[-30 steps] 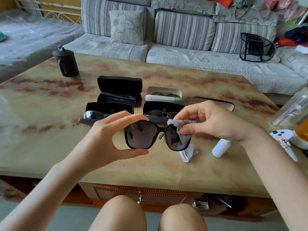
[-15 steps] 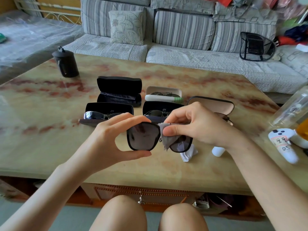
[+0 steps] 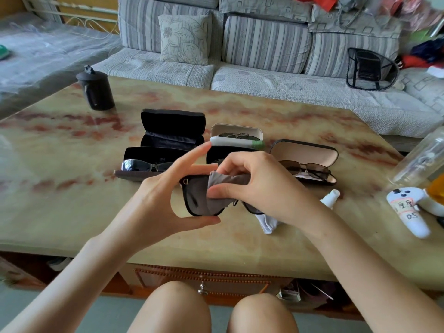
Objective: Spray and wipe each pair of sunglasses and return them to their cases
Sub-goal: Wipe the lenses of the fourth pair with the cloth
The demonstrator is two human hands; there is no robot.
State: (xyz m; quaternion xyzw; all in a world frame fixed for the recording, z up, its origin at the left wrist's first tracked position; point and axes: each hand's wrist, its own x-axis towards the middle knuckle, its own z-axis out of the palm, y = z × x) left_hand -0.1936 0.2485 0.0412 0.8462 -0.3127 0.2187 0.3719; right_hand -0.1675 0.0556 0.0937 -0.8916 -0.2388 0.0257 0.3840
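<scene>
Landmark = black sunglasses (image 3: pixel 193 200), held up over the near half of the marble table (image 3: pixel 72 200)
- left hand (image 3: pixel 158 200): grips the landmark's left end, thumb under the rim, middle finger on the top edge, index finger sticking up free
- right hand (image 3: pixel 264 188): fingers curled, pinching a grey cloth (image 3: pixel 216 198) against the landmark's left lens, covering most of its right half
- landmark's long axis runs left-right, roughly level; lenses face the person, "D" logo visible at the top left corner
- white cloth (image 3: pixel 268 224) lies on the table just below its right end
- white spray bottle (image 3: pixel 330 198) lies on its side to the right, past the right wrist

Cases, all open:
- dark case (image 3: pixel 149 153) just behind-left: silver wraparound sunglasses (image 3: pixel 144 165) inside
- black case (image 3: pixel 215 155) straight behind: contents hidden by the hands
- cream-lined case (image 3: pixel 305 153) behind-right: thin metal-framed glasses (image 3: pixel 308 169) with brown lenses, laid left-right
- larger black case (image 3: pixel 173 123) farther behind-left: dark fabric in the base
- white case (image 3: pixel 236 132) farther behind: something dark inside, can't tell what

Black lidded jar (image 3: pixel 96 92) far behind-left; white game controller (image 3: pixel 408 207) and clear bottle (image 3: pixel 422 159) far right; striped sofa (image 3: pixel 264 44) beyond the table
</scene>
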